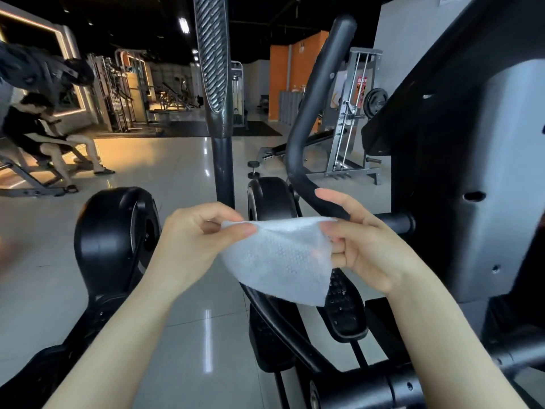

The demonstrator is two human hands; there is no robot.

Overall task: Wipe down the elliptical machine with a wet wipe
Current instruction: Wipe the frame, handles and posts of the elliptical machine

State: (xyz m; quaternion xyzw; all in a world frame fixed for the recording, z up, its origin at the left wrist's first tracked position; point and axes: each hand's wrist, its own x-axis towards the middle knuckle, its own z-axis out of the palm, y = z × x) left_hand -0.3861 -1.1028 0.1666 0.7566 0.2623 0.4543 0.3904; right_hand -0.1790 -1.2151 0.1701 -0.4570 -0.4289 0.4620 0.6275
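Observation:
A white wet wipe hangs spread between my two hands at mid-frame. My left hand pinches its upper left corner. My right hand pinches its right edge, fingers curled around the fabric. The black and grey elliptical machine fills the right side. Its curved black handlebar rises just behind my right hand. A textured upright handle stands at centre, and a black foot pedal shows below the wipe.
A second machine's black flywheel housing sits at left on the glossy tiled floor. A person sits on a bench at far left. A weight rack and a bench stand behind the handlebar.

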